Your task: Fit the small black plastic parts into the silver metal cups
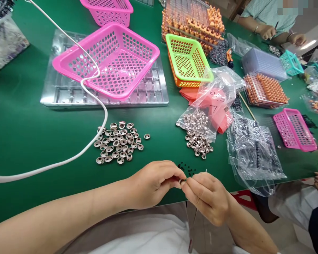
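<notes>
My left hand (pixel 156 183) pinches a small silvery metal cup-like ring (pixel 182 181) between thumb and forefinger above the table's front edge. Against that same piece press the fingertips of my right hand (pixel 208 197), which also holds thin metal tweezers (pixel 193 225) hanging below the palm. What the right fingertips do on the ring is partly hidden. Just beyond my hands lie tiny black pieces (pixel 187 167). A loose group of similar metal rings (pixel 116 143) is spread to the left; more metal parts (pixel 200 139) spill from a clear plastic bag (pixel 219 88) on the right.
A white cable (pixel 106 113) loops across the green table (pixel 21 116). Behind stand a pink basket (pixel 119 93) on a metal tray (pixel 159 95) and a green basket (pixel 188 42). Plastic bags (pixel 254 151) lie right. Other people's hands (pixel 267 31) are at the far right.
</notes>
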{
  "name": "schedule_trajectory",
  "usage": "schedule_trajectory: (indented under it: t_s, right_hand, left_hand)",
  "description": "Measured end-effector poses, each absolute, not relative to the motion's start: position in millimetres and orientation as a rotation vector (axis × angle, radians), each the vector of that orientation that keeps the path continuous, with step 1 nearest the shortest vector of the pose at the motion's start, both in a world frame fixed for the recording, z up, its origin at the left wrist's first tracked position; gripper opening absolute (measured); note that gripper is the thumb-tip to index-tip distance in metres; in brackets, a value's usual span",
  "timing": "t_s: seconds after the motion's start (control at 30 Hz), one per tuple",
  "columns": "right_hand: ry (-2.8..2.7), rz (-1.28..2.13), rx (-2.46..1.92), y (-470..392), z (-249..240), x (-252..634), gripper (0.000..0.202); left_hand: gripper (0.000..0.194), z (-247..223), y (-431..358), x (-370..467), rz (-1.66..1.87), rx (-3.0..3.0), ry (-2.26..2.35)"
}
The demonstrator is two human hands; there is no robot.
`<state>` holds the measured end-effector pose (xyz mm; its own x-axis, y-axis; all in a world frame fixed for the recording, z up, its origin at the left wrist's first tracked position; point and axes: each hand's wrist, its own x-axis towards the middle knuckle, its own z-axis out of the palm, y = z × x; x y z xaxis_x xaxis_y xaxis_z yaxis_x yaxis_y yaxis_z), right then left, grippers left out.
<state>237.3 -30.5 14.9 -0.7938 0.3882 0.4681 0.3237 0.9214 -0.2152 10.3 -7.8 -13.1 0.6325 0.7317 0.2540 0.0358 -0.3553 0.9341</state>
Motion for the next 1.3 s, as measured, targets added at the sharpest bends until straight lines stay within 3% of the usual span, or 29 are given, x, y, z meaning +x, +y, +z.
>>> schedule_trajectory:
  t_s: [0.47,0.73,1.07,1.3]
  right_hand:
    - [-2.518,0.103,-0.514,-30,3,238,0.018]
    - [-2.505,0.128,-0.553,-28,-10,241,0.022]
    - [-2.074,0.343,-0.870,-35,-11,224,0.033]
    - [-1.966,0.372,-0.981,-42,-15,225,0.035]
  left_hand:
    - [0.015,-9,-8,10,0.856,1.746,0.629]
    - [0.016,-8,-4,10,0.782,1.656,0.708]
    - [0.012,-9,2,13,0.587,0.906,0.704]
    - [0.013,-10,1,13,0.597,0.942,0.725]
